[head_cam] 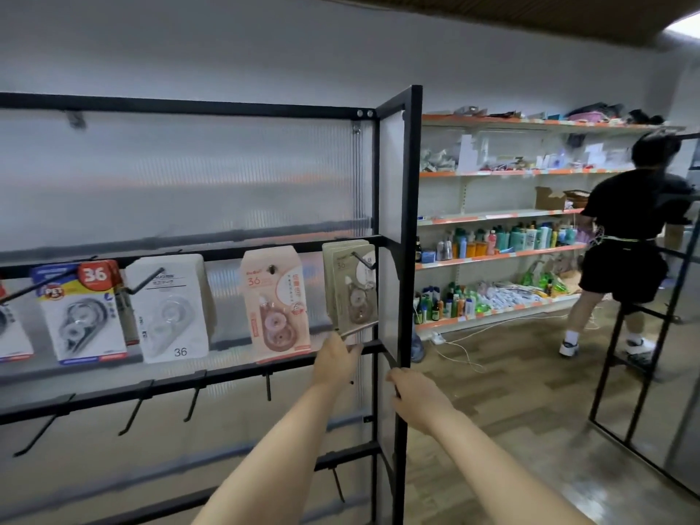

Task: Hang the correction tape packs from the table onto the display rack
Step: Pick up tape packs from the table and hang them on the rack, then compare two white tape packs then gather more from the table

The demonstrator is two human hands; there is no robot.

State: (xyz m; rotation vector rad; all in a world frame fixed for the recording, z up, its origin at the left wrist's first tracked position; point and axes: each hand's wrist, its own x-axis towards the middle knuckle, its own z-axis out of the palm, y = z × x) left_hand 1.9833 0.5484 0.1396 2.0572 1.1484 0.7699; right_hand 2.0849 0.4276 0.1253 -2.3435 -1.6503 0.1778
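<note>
Near the middle of the frame, the left hand [335, 359] pinches the bottom of the beige correction tape packs [350, 282] hanging on the black metal display rack [411, 221]. Lower right of it, the right hand [416, 397] curls round the rack's post (another person [625, 252] stands far right by orange-edged shelves [500, 214]).

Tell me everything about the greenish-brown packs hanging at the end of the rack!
The greenish-brown packs are a few flat cards stacked together, each with a brownish round tape dispenser under clear plastic and a "36" near the top. They hang on a black hook at the right end of the display rack, bottom swung forward. The left hand touches their bottom edge.
</note>
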